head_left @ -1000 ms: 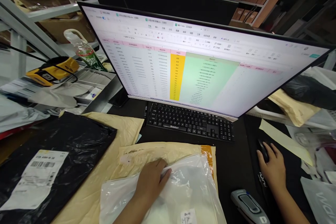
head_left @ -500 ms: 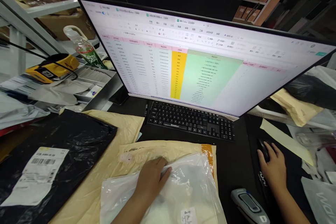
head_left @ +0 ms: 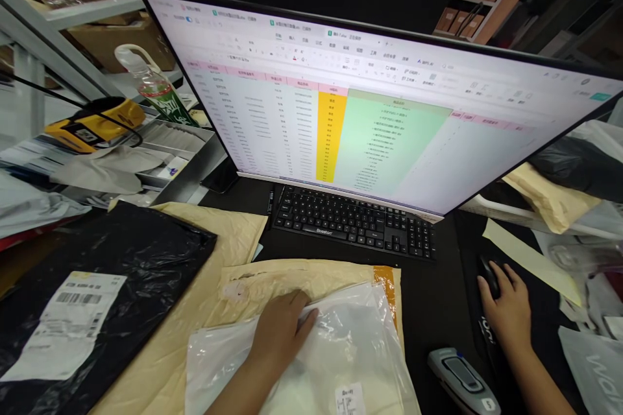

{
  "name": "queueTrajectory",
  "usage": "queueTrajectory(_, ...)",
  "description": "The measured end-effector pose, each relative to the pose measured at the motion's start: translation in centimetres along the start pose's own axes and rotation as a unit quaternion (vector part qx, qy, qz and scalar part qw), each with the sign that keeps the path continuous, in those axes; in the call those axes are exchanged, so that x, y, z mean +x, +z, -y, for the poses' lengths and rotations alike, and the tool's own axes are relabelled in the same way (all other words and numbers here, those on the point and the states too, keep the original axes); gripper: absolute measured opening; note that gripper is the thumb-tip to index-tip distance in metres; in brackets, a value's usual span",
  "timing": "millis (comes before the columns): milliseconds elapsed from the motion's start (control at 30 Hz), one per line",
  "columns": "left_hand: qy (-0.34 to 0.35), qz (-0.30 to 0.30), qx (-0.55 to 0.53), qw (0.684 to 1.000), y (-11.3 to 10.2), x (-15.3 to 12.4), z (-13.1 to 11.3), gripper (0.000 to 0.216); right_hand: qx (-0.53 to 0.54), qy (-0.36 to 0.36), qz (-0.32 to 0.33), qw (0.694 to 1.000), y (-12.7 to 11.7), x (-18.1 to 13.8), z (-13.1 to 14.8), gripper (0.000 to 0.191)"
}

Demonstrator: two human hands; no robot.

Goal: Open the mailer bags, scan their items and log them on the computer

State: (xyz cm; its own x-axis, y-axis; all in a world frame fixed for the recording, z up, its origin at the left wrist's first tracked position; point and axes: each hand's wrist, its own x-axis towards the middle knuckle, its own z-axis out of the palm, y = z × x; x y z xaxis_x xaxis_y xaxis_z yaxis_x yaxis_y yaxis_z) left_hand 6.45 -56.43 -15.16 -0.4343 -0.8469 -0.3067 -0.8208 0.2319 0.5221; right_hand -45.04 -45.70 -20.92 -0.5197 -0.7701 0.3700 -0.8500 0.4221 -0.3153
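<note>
My left hand [head_left: 282, 331] lies flat, fingers stretched, on a clear plastic bag [head_left: 350, 350] that rests on a tan padded envelope [head_left: 292, 275]. My right hand [head_left: 506, 308] is cupped over a black mouse [head_left: 488, 274] on the dark desk. A wide monitor [head_left: 379, 104] shows a spreadsheet with a yellow column and a green block. A black keyboard [head_left: 355, 220] sits under its lower edge.
A black mailer bag with a white shipping label [head_left: 63, 318] lies at left. A grey handheld scanner [head_left: 462, 379] lies near the front edge. A yellow tape dispenser [head_left: 92, 126], a bottle [head_left: 150, 87] and a grey tray [head_left: 180, 155] stand at back left. Envelopes and bags pile up at right.
Both hands stay where they were. The view has tilted up slightly, so the monitor sits a little higher in the picture.
</note>
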Motion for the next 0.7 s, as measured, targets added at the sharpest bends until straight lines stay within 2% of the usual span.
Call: queueTrajectory(700, 0.0, 0.004, -0.01, 1.0, -0.05, 0.03, -0.05, 0.028, 0.004, 0.014, 0.005, 1.0, 0.01, -0.13, 0.03, 0.068)
